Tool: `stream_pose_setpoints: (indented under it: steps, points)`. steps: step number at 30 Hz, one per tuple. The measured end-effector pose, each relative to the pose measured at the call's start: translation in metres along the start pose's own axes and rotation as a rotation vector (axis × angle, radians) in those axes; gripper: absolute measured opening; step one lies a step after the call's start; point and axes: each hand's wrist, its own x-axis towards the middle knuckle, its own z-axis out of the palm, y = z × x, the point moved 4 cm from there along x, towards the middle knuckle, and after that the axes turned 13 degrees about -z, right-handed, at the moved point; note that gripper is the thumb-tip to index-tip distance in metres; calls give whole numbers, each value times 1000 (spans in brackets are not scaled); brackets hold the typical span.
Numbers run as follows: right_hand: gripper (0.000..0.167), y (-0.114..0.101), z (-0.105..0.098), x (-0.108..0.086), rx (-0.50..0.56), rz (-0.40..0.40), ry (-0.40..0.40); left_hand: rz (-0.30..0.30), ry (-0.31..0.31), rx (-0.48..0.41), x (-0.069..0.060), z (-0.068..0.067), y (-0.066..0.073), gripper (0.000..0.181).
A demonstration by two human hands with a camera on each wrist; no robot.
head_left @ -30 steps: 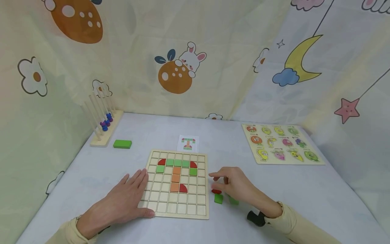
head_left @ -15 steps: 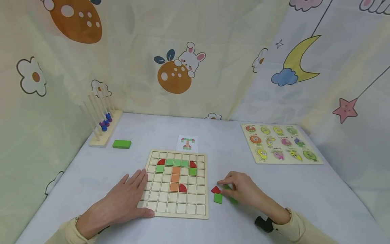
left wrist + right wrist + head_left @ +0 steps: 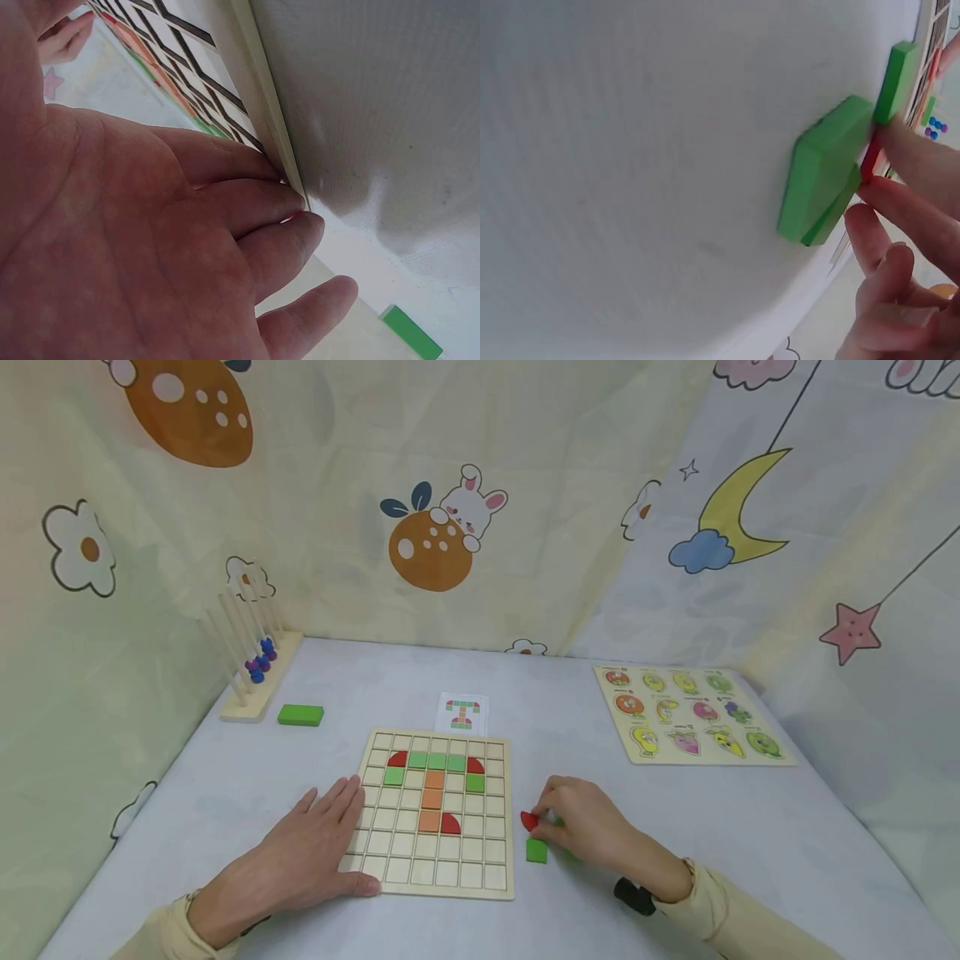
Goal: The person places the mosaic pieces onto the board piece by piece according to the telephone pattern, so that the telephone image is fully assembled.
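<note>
The left hand [image 3: 303, 860] lies straight-fingered, thumb splayed, against the board [image 3: 423, 870] at nine o'clock, while the right hand [image 3: 585, 818] pinches a loose red [image 3: 527, 821] just off the board at three o'clock. Half a second ago the fingertips were just beside that red; now they hold it, so it seems the piece being worked with. The board carries three set reds [image 3: 451, 823], five set greens [image 3: 437, 761] and three oranges [image 3: 432, 798], with at least two loose greens [image 3: 536, 850] by the right hand, partly hidden.
</note>
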Motion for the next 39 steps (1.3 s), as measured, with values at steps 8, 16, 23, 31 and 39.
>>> stream_pose_setpoints:
  steps: [8,16,23,31,39]
  points:
    - [35,3,0,2,-18,15,-9,4,-3,-5,0,-1,1,128]
    - [34,-1,2,2,-54,-152,-88,-14,-14,-3,0,0,1,128]
    - [27,-3,3,1,-97,-164,-31,3,-4,-4,0,-1,1,128]
    - [29,2,4,-1,-59,-155,-32,10,-2,-1,-1,-1,1,127]
    - [28,3,6,-2,-39,-152,-32,11,-2,-1,-1,-1,1,127]
